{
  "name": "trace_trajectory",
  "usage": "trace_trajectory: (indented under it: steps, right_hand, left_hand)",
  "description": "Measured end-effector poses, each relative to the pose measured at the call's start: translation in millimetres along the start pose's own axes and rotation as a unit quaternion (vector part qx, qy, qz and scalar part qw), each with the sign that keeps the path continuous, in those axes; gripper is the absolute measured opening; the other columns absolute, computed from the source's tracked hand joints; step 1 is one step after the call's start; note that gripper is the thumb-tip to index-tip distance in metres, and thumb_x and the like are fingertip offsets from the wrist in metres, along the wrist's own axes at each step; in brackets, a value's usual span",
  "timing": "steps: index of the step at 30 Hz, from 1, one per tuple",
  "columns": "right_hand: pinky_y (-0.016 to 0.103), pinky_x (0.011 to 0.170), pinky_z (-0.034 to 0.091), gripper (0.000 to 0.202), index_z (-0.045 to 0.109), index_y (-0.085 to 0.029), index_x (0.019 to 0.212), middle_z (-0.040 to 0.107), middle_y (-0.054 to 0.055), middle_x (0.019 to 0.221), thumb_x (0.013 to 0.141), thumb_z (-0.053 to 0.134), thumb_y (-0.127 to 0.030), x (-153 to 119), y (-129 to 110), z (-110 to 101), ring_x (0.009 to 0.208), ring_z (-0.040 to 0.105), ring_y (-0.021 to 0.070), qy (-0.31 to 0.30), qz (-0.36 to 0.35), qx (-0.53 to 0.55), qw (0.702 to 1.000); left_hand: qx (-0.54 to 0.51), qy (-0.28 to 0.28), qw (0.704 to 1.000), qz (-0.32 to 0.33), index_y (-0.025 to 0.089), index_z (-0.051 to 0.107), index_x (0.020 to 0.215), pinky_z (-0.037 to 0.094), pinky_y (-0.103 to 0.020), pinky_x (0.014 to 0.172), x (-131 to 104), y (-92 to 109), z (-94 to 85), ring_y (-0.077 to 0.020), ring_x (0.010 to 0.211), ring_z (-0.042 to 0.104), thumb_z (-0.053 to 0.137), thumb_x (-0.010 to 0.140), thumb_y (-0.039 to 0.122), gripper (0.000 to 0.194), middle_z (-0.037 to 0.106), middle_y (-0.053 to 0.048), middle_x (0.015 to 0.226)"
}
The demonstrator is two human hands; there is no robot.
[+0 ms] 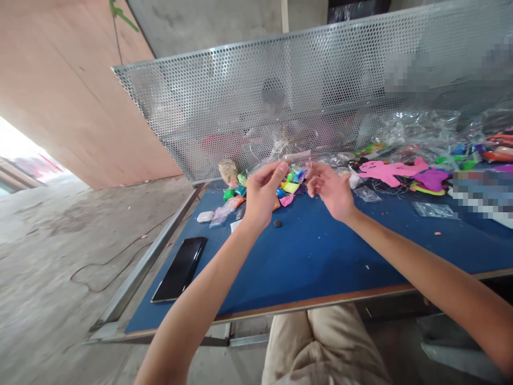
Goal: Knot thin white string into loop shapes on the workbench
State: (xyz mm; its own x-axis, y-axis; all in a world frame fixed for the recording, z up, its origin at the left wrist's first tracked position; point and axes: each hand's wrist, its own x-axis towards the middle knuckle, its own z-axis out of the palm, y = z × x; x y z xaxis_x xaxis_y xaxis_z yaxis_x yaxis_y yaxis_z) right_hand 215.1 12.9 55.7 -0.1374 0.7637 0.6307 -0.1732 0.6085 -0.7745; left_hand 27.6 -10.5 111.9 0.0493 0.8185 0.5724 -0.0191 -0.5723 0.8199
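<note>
- Head view: both hands hover above the blue tabletop (320, 251), raised before the heap of small coloured packets (290, 187).
- The left hand (262, 195) pinches thumb to fingertips; what it pinches, I cannot tell. The right hand (332, 190) is loosely curled, apparently empty.
- Seemingly a sorting or picking step; any next move calls for a fine pinch.
- The packets lie just beyond the grip, between both hands; a phone (180, 267) lies near left.

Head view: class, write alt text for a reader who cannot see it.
Two bare hands, left hand and right hand, are raised over a blue table, by a pile of small coloured packets. A black phone lies at the table's left edge; a perforated metal screen stands behind.
</note>
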Motion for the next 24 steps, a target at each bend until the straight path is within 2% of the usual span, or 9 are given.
trace_trajectory:
  steps: [1, 4, 7, 10, 12, 15, 19, 22, 24]
  right_hand:
    - [0.033, 0.068, 0.051, 0.080, 0.058, -0.030, 0.129, 0.061, 0.008, 0.108, 0.080, 0.036, -0.089, 1.4, 0.6, 1.0, 0.075, 0.057, 0.0188, -0.019, -0.002, -0.013, 1.000]
    - [0.036, 0.086, 0.052, 0.058, 0.060, -0.027, 0.125, 0.063, 0.007, 0.109, 0.084, 0.061, -0.068, 6.3, -1.2, 4.1, 0.091, 0.061, 0.0209, -0.098, -0.011, -0.062, 0.993]
    - [0.038, 0.092, 0.051, 0.043, 0.065, -0.024, 0.114, 0.067, 0.007, 0.106, 0.089, 0.063, -0.058, 8.6, -3.6, 8.3, 0.100, 0.063, 0.0233, -0.138, -0.005, -0.071, 0.988]
    - [0.037, 0.089, 0.051, 0.037, 0.069, -0.020, 0.098, 0.070, 0.007, 0.097, 0.092, 0.059, -0.056, 6.1, -1.0, 17.9, 0.094, 0.065, 0.0228, -0.152, 0.024, -0.086, 0.984]
    - [0.035, 0.084, 0.052, 0.037, 0.069, -0.020, 0.094, 0.070, 0.006, 0.093, 0.092, 0.059, -0.055, 3.6, 1.0, 27.0, 0.090, 0.066, 0.0221, -0.148, 0.032, -0.097, 0.984]
    - [0.032, 0.078, 0.050, 0.036, 0.069, -0.019, 0.092, 0.069, 0.005, 0.087, 0.097, 0.052, -0.051, 1.7, -2.2, 37.1, 0.083, 0.065, 0.0203, -0.136, 0.006, -0.119, 0.984]
    - [0.030, 0.061, 0.041, 0.037, 0.071, -0.021, 0.105, 0.064, 0.002, 0.073, 0.103, 0.042, -0.044, -0.8, -10.5, 29.9, 0.060, 0.053, 0.0156, -0.085, -0.038, -0.224, 0.970]
    - [0.032, 0.063, 0.042, 0.036, 0.072, -0.022, 0.113, 0.070, 0.005, 0.083, 0.102, 0.044, -0.042, -5.1, -7.0, 15.1, 0.063, 0.056, 0.0173, -0.075, -0.041, -0.274, 0.958]
    - [0.034, 0.071, 0.045, 0.032, 0.071, -0.024, 0.116, 0.072, 0.007, 0.096, 0.100, 0.049, -0.041, -7.8, -0.7, 8.0, 0.076, 0.061, 0.0211, -0.093, -0.059, -0.290, 0.951]
  left_hand:
    - [0.003, 0.007, 1.000, 0.018, 0.023, 0.075, 0.106, 0.053, -0.028, 0.072, 2.5, 0.2, 5.7, -0.0134, 0.079, 0.063, 0.064, 0.091, 0.043, 0.027, 0.072, -0.005, 0.093]
    - [0.006, 0.014, 0.998, 0.061, 0.024, 0.074, 0.106, 0.056, -0.033, 0.083, 3.0, -1.2, 20.0, -0.0160, 0.091, 0.068, 0.063, 0.092, 0.040, 0.024, 0.074, -0.005, 0.099]
    - [-0.022, 0.018, 0.998, 0.064, 0.024, 0.073, 0.107, 0.056, -0.036, 0.090, -4.6, -6.0, 27.2, -0.0177, 0.099, 0.070, 0.063, 0.093, 0.038, 0.023, 0.075, -0.005, 0.103]
    - [-0.054, 0.024, 0.997, 0.056, 0.024, 0.072, 0.109, 0.056, -0.037, 0.094, -12.6, -12.7, 27.5, -0.0189, 0.104, 0.069, 0.063, 0.093, 0.038, 0.023, 0.075, -0.005, 0.105]
    - [-0.065, 0.031, 0.996, 0.047, 0.024, 0.070, 0.111, 0.055, -0.038, 0.096, -15.5, -17.1, 25.4, -0.0190, 0.107, 0.069, 0.061, 0.094, 0.039, 0.024, 0.075, -0.005, 0.108]
    - [-0.068, 0.040, 0.997, 0.026, 0.025, 0.067, 0.114, 0.058, -0.038, 0.092, -17.3, -22.4, 18.9, -0.0192, 0.104, 0.070, 0.059, 0.095, 0.042, 0.027, 0.073, -0.006, 0.114]
    - [-0.080, 0.046, 0.995, 0.028, 0.024, 0.068, 0.105, 0.056, -0.038, 0.095, -22.8, -28.9, 1.7, -0.0187, 0.104, 0.070, 0.065, 0.091, 0.041, 0.021, 0.072, -0.005, 0.115]
    - [-0.112, 0.046, 0.993, -0.010, 0.023, 0.070, 0.099, 0.057, -0.036, 0.092, -31.3, -39.0, -13.2, -0.0178, 0.098, 0.071, 0.070, 0.088, 0.041, 0.021, 0.074, -0.004, 0.105]
    - [-0.131, 0.038, 0.989, -0.059, 0.022, 0.072, 0.096, 0.057, -0.032, 0.085, -37.6, -49.0, -19.1, -0.0148, 0.088, 0.071, 0.074, 0.083, 0.039, 0.021, 0.074, -0.004, 0.101]
